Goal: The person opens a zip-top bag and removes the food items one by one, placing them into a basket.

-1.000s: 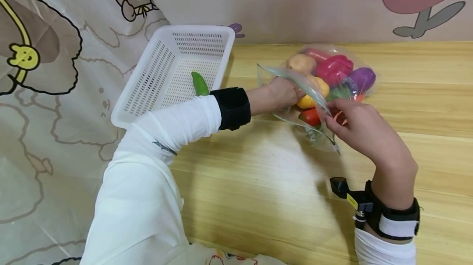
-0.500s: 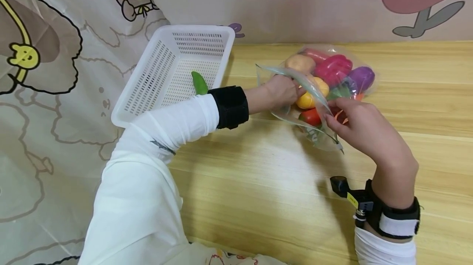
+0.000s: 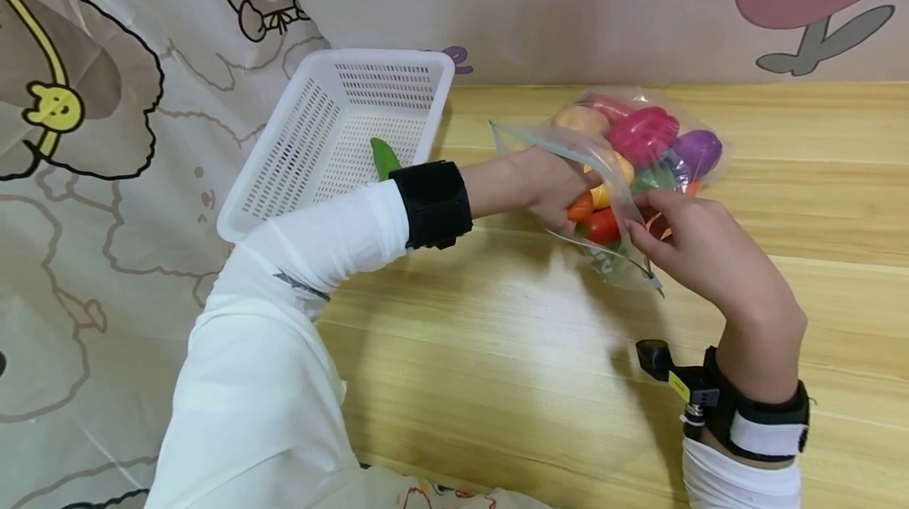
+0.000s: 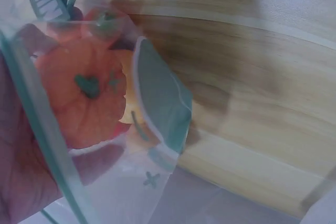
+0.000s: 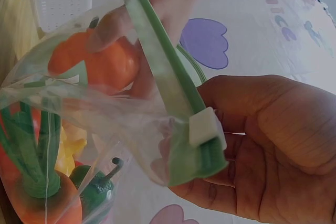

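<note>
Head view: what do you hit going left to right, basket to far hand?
White basket with green pod inside → left hand → orange pumpkin-like piece → right hand. Zip bag overlaps both hands, so left out.

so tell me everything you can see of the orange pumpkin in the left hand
The orange pumpkin is squat and rounded, with shallow lobes and a short, dark green stem at the centre of its top, which faces the left wrist camera. Its smooth, faintly glossy skin looks like plastic. The left hand grips it inside the clear bag, near the open mouth. Whether it touches the red vegetable beside it cannot be told.
</note>
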Tool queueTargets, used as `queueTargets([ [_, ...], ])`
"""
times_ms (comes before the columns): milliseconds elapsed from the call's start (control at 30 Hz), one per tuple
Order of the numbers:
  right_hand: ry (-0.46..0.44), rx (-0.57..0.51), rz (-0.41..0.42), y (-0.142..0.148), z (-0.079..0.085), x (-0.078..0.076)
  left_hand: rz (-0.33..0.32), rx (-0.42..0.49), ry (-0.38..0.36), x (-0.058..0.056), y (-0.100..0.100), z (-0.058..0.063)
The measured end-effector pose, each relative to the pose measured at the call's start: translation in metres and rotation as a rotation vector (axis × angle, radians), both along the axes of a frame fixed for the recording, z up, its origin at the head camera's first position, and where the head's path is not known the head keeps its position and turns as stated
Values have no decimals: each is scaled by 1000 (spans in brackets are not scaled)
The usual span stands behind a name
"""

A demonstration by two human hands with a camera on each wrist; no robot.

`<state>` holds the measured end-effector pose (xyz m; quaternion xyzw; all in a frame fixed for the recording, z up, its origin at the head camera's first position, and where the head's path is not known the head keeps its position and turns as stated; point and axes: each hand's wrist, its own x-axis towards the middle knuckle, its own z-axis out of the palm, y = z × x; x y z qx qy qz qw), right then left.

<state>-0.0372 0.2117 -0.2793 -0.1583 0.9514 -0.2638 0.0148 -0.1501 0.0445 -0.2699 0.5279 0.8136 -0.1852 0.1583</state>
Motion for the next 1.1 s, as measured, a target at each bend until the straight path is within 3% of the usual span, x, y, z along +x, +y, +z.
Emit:
queueTargets([
  [267, 4, 3, 4, 0, 0, 0, 73, 37, -200, 1, -12, 7],
  [700, -1, 14, 9, 0, 1, 1, 22, 116, -228, 8, -36, 24],
  [1100, 3, 19, 2, -1, 1, 1, 52, 231, -283, 17, -67, 40],
])
